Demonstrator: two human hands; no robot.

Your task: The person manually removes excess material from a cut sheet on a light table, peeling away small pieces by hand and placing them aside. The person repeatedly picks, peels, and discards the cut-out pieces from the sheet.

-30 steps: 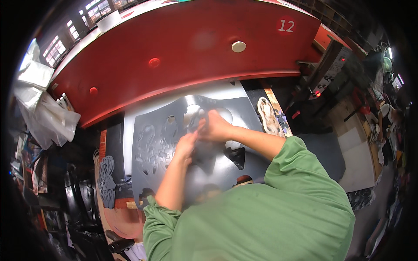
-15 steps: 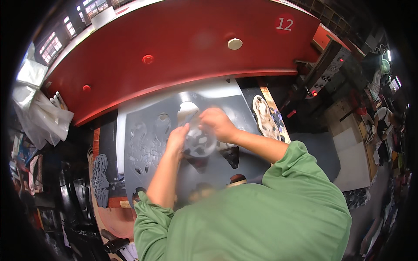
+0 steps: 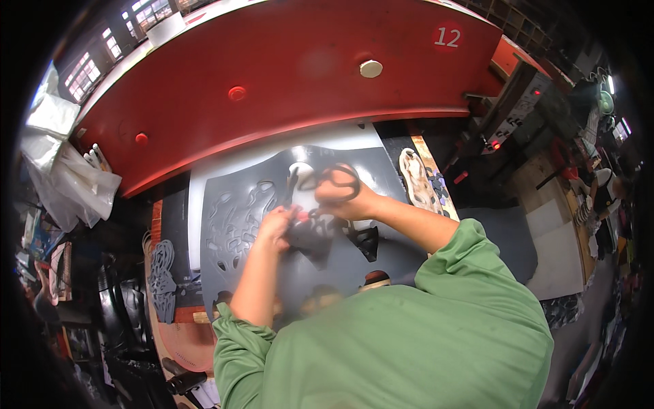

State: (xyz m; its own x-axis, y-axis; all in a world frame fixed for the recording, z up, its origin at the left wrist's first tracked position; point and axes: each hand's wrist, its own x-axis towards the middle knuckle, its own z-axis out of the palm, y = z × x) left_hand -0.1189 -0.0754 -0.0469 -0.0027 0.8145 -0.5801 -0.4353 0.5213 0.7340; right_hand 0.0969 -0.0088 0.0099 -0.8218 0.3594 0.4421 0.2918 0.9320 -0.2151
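A wide dark grey sheet [image 3: 306, 273] with shapes cut in it lies over a white board [image 3: 196, 225]. Above its middle, my right hand [image 3: 351, 200] is closed round a dark grey cut-out piece [image 3: 343, 178], whose loops stand up over the fingers. My left hand [image 3: 274, 229] is lower and to the left, its fingers curled together over the sheet; motion blurs the fingertips, and what they hold cannot be made out. Between the hands lies a hole [image 3: 300, 180] in the sheet where white shows through. Right of them is a dark opening [image 3: 364, 240].
A red machine beam [image 3: 293, 82] spans the far side. Cut grey pieces [image 3: 162, 279] are stacked at the left, and a pale cutting die [image 3: 414, 177] stands at the right. A control box [image 3: 511, 116] rises at the far right; plastic bags [image 3: 68, 177] hang at the left.
My hands were close together over the sheet and have moved apart. My left hand came down toward me; looped dark material now shows over my right hand.
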